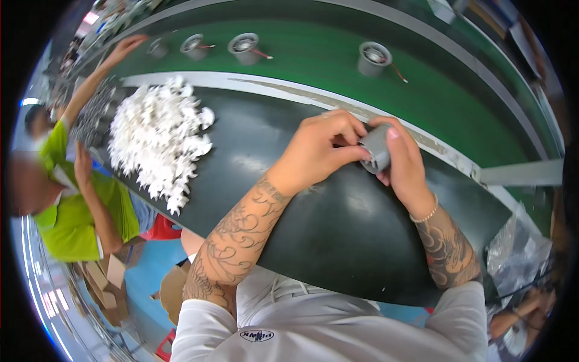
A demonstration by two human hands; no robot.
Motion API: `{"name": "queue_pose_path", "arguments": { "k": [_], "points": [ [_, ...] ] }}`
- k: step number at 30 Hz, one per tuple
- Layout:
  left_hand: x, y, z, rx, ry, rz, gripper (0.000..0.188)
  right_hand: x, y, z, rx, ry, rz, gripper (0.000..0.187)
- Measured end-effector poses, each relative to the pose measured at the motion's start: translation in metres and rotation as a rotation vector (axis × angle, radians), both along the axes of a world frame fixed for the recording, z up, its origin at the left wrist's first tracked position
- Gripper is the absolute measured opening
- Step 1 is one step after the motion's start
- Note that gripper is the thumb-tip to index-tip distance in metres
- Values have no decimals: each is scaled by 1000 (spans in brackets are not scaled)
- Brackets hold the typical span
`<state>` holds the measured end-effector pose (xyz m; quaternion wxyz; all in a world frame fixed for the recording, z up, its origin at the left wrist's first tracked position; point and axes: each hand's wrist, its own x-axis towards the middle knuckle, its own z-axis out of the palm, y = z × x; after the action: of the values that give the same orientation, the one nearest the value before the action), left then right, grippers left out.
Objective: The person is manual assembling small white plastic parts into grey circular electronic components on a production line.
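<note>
I look down on a dark work table that runs beside a green conveyor belt, with grey cup-shaped housings spaced along the belt, each trailing a thin wire. A heap of small white plastic parts lies on the table to the left, well apart from my hands.

Both forearms come up from the lower edge and meet above the table near its far edge. My left hand is bent at the wrist, fingers curled, with its fingertips pressed onto the near end of a small grey cylindrical housing. My right hand wraps the housing from the far side, thumb on top and fingers beneath, so the piece is clasped between both hands and held off the table.

The housing is matt grey and short, tilted with one end toward my left hand; that end is mostly covered by my fingers, so I cannot make out what is inside.

At the left edge a person in a green shirt reaches one arm toward the belt.
</note>
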<state>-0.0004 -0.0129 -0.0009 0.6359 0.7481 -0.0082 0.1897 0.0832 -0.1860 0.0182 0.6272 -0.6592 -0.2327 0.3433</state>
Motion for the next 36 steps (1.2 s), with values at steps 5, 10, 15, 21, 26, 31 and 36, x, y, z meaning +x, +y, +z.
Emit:
{"name": "queue_pose_path", "arguments": {
  "k": [5,10,15,21,26,31,36],
  "points": [
    [-3,10,10,681,-150,66,32,15,-2,-19,60,-562,-390,33],
    [-61,23,45,1094,470,676,35,76,-30,-24,-308,-1027,-500,47],
    [-102,46,5,1359,573,971,30,80,-41,-30,-565,-1349,-587,60],
    [-108,42,1,1136,427,653,15,13,-82,22,-5,-1611,-570,37],
    [-108,10,4,777,201,532,16,47,-198,23,99,-1141,-1306,20],
    [-92,-7,-16,341,258,455,26,209,-353,-21,-611,-1167,-1553,55],
    [-96,-16,-7,315,178,431,29,264,-406,-58,-1181,-995,-923,66]
  ]
}}
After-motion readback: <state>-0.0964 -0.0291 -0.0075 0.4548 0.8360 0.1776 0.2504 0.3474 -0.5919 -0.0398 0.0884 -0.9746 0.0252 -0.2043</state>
